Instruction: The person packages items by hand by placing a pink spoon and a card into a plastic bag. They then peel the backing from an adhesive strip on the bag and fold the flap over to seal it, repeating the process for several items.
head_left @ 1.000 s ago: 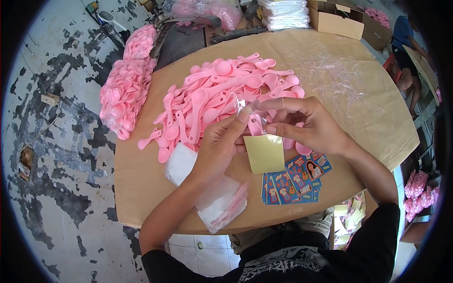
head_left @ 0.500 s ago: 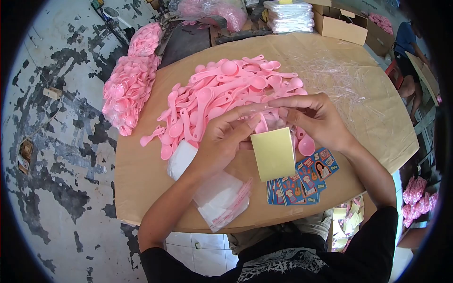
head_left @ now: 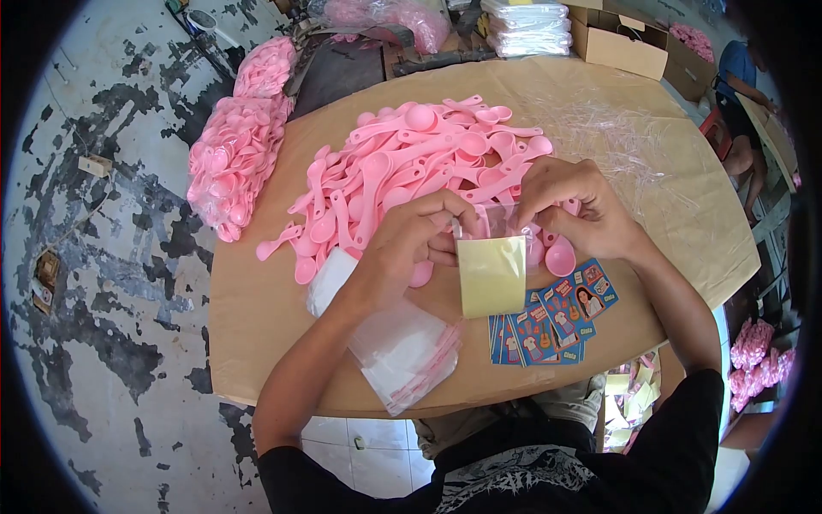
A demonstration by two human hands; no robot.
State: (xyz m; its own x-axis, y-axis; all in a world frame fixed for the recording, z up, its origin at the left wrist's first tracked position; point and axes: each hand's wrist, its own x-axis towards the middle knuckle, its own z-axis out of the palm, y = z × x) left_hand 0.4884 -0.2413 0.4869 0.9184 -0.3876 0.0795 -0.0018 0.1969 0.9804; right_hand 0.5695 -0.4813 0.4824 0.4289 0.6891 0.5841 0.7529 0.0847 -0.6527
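A small clear plastic bag (head_left: 520, 291) hangs upright between my hands, with a pale yellow card (head_left: 492, 278) inside it and something pink near its top. My left hand (head_left: 421, 238) pinches the bag's upper left edge. At the upper right edge, the curled fingers of my right hand (head_left: 584, 210) grip the clear film. Just behind lies a large heap of pink measuring spoons (head_left: 377, 176). Blue printed cards (head_left: 556, 321) are fanned out below my right hand. Under my left forearm rests a stack of clear plastic bags (head_left: 402, 355) with pinkish strips.
Brown paper covers the table (head_left: 274, 343). Thin clear strips (head_left: 616, 141) are scattered at its right. Bagged pink spoons (head_left: 235, 163) stand off the left edge. An open cardboard box (head_left: 621, 51) and stacked plastic packs (head_left: 527, 30) sit behind. Another person (head_left: 738, 73) is at far right.
The yellow card now sits lower behind clear film, inside the bag. My right hand has drawn back slightly, its fingers going from stretched to curled at the bag's top.
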